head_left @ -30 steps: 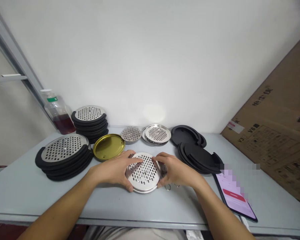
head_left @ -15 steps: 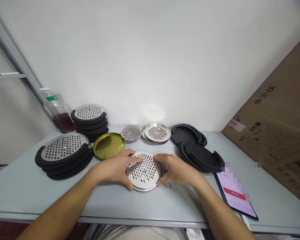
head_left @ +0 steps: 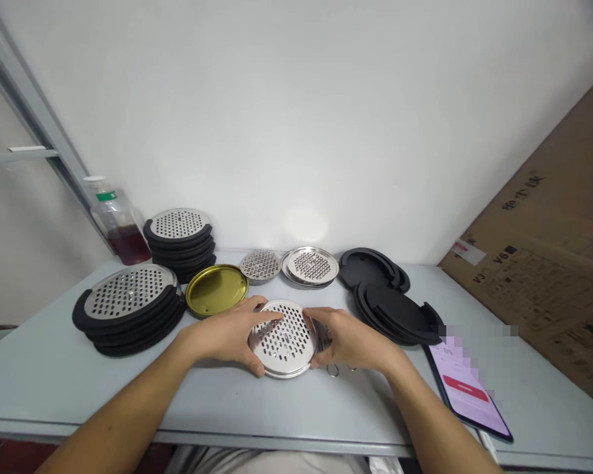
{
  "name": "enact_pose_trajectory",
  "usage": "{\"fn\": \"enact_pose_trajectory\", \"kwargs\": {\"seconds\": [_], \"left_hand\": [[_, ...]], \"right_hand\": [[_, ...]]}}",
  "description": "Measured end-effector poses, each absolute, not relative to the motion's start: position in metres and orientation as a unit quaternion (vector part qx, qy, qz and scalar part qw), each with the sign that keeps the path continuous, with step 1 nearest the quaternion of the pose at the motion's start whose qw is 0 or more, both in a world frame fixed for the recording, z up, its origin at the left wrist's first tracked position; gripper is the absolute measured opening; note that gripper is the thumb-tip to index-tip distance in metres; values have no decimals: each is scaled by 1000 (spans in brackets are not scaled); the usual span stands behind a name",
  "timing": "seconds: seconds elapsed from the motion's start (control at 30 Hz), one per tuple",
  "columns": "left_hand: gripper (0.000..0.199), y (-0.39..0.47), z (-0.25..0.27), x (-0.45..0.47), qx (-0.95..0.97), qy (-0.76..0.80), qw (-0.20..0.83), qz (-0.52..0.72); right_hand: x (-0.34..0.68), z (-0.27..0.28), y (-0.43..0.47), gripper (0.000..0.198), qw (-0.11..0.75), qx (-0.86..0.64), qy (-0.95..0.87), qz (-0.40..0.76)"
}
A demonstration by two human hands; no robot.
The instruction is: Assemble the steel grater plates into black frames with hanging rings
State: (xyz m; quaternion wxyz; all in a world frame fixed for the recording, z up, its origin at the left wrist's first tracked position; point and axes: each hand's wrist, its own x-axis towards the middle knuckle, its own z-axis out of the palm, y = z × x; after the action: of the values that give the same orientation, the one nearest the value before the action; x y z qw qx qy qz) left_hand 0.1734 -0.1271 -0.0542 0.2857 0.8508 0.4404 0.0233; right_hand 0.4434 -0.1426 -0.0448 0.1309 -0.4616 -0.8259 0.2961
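Note:
A round silver grater plate [head_left: 284,345] with rows of slots lies on the table in front of me, a rim showing beneath its near edge. My left hand [head_left: 234,336] grips its left side, thumb at the near edge and index finger over the top. On the right side, my right hand [head_left: 343,339] holds the edge between thumb and fingers. Small metal rings [head_left: 332,370] lie by the right hand, partly hidden under it. Left of the plate sits a shallow gold round lid [head_left: 216,289]. Behind are a loose grater plate [head_left: 260,266] and a small stack of silver graters [head_left: 310,266].
Two stacks of graters in black holders, a near one [head_left: 128,306] and a far one [head_left: 179,240], stand left by a bottle of dark red liquid [head_left: 126,240]. Black holders [head_left: 400,309], a phone [head_left: 467,388] and a large cardboard box [head_left: 538,263] are on the right.
The view has shifted very slightly. Both hands keep the same hold on the grater plate, which has not visibly moved on the table.

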Motion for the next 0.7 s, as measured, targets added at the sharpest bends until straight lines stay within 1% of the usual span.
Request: {"fn": "enact_pose_trajectory", "kwargs": {"seconds": [0.27, 0.5, 0.57, 0.7], "left_hand": [[100, -128, -54, 173, 851, 442, 283, 16], [98, -129, -50, 174, 854, 441, 275, 8], [99, -129, -50, 174, 853, 442, 276, 10], [108, -129, -52, 174, 852, 438, 285, 25]], "right_hand": [[445, -48, -142, 55, 139, -448, -834, 292], [445, -47, -142, 46, 145, -426, -845, 288], [444, -47, -143, 50, 148, -419, -849, 285], [441, -48, -143, 60, 148, -422, -847, 289]]}}
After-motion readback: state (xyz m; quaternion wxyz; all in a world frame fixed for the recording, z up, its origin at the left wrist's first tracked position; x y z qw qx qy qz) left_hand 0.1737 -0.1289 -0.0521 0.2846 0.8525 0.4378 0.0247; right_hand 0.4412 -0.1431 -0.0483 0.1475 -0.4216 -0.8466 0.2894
